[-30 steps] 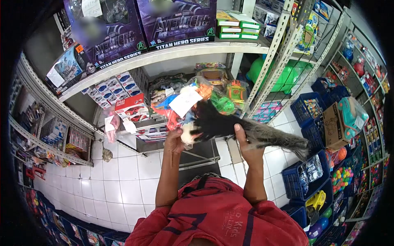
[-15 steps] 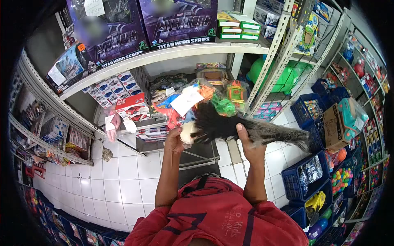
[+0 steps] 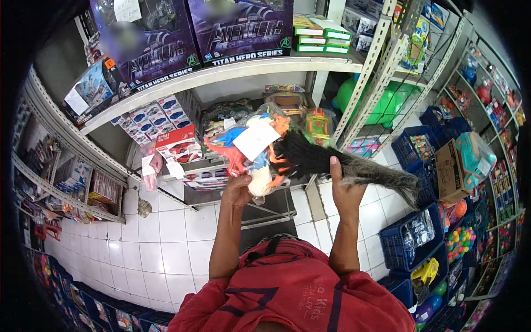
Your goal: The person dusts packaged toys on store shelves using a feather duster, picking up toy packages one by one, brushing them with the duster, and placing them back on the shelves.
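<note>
My left hand (image 3: 238, 191) is closed on the lower left corner of a clear plastic bag of colourful toy animals (image 3: 259, 178), with a white paper label (image 3: 256, 140) on its front. Red, blue, orange and cream figures show through the plastic. My right hand (image 3: 345, 185) is wrapped round the middle of a duster, its thumb on top. The duster's black strands (image 3: 301, 155) reach left to the bag's right side and appear to touch it. Its greyish end (image 3: 387, 180) points right and slightly down.
Just beyond the bag is a lower shelf with a red toy-car box (image 3: 178, 145) and a bagged orange-green toy (image 3: 318, 126). The upper shelf edge (image 3: 221, 77) runs above, carrying large purple boxes (image 3: 240, 30). Blue crates (image 3: 406, 243) stand at right on white tiles (image 3: 166, 238).
The duster has shifted right, off the bag's front, uncovering orange and cream figures. The bag has moved slightly right, and its label is turned a little. My right hand has also moved right.
</note>
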The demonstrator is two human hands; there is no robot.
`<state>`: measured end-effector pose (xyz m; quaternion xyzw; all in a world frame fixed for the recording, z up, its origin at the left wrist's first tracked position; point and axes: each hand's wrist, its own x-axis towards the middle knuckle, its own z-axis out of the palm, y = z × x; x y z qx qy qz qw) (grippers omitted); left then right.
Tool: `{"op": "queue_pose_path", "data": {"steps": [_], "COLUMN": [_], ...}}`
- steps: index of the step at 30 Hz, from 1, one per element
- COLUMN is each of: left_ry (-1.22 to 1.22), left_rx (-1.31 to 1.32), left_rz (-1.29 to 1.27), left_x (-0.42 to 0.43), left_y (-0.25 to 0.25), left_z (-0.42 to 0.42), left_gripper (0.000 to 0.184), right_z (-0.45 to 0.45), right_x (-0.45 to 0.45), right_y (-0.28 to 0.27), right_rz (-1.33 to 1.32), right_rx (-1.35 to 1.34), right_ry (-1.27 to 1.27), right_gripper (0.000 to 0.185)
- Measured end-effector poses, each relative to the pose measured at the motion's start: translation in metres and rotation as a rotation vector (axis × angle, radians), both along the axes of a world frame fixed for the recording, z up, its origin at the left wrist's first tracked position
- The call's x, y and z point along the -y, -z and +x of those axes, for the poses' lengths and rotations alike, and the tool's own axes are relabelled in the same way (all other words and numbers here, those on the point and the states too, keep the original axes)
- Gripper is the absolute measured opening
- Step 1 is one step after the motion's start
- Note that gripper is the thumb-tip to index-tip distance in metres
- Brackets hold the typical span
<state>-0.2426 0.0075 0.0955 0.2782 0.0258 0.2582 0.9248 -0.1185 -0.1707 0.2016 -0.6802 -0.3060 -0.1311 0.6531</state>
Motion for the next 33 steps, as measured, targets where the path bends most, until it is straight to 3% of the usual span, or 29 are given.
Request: {"op": "queue_pose_path", "data": {"steps": [4,9,12,17,20,21,28,33], "left_ry": [0.108,-0.048,-0.018,-0.006,-0.044,-0.053,-0.003,-0.012], "left_rx": [0.043,-0.014,-0.002,-0.048,-0.051,-0.051,-0.034,-0.013], "left_rz": [-0.067,0.094,0.043,0.040,0.053,0.069,0.071,0.118], "left_x": [0.004,0.007,0.005,0.007,0.008,0.008,0.008,0.006], "left_y": [-0.010,-0.009,-0.003,-0.009,-0.007,-0.007,-0.011,-0.008], "left_z": [0.000,0.004,0.003,0.004,0.004,0.005,0.006,0.008], "left_gripper": [0.065,0.069,0.067,0.067,0.072,0.072,0.068,0.070], "right_z": [-0.001,0.004,0.003,0.005,0.005,0.005,0.002,0.006], "right_x": [0.003,0.002,0.010,-0.001,0.009,0.004,0.008,0.005], "right_y": [0.008,0.005,0.013,0.009,0.012,0.010,0.003,0.006], "right_rz": [0.025,0.020,-0.053,0.072,-0.106,-0.030,-0.064,-0.050], "right_rx": [0.039,-0.046,-0.222,-0.067,-0.090,0.101,-0.146,-0.045], "right_ry": [-0.076,0.038,-0.081,0.008,-0.102,-0.031,-0.053,-0.007], "right_gripper": [0.017,0.017,0.020,0.016,0.017,0.016,0.018,0.019]}}
